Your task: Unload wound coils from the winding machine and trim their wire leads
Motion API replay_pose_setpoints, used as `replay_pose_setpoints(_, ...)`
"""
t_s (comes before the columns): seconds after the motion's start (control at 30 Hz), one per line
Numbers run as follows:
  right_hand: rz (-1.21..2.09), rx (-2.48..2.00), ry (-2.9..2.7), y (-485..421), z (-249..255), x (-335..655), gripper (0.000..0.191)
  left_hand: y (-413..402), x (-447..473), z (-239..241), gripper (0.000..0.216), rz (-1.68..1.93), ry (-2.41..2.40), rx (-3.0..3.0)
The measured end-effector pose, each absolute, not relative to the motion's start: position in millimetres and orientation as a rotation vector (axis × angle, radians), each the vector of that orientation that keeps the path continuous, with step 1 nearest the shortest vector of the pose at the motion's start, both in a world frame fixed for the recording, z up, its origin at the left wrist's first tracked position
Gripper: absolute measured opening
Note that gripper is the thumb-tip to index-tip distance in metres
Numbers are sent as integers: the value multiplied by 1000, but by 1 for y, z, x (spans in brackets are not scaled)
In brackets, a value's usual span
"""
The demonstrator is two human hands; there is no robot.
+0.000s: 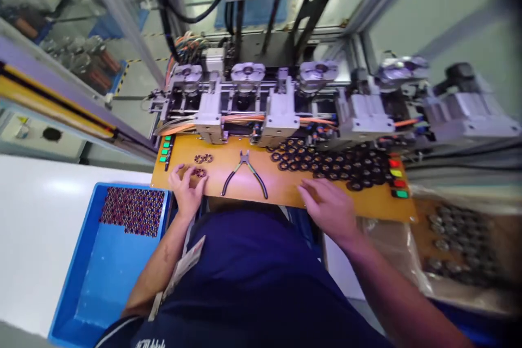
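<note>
My left hand (186, 187) rests on the near left edge of the orange work board (240, 182), fingers curled around a small dark wound ring (199, 173). Two more rings (203, 159) lie just beyond it. My right hand (326, 204) lies flat on the board's near edge, fingers stretched toward a heap of several dark rings (330, 163). A pair of pliers (246, 171) lies open between the hands.
A blue bin (101, 277) with packed rows of rings sits at my left on a white table. Behind the board stands a machine with round fixtures (247, 73). Green buttons (165, 151) are at the board's left, coloured ones (396, 176) at its right. A bag of rings (452, 239) lies right.
</note>
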State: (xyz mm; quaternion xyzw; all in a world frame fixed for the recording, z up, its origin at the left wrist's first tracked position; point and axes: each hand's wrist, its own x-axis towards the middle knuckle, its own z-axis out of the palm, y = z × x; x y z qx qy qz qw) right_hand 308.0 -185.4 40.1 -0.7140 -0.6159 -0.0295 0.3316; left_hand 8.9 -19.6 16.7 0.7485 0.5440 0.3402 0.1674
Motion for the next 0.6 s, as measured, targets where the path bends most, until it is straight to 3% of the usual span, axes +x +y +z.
replay_pose_setpoints(0.43, -105, -1853, -1624, -131, 7, 314, 15, -23, 14, 22, 62, 1062, 1401, 2114)
replay_pose_setpoints(0.6, -61, -1653, -1640, -127, 38, 294, 15, -34, 9, 70, 47, 1000, 1328, 2064)
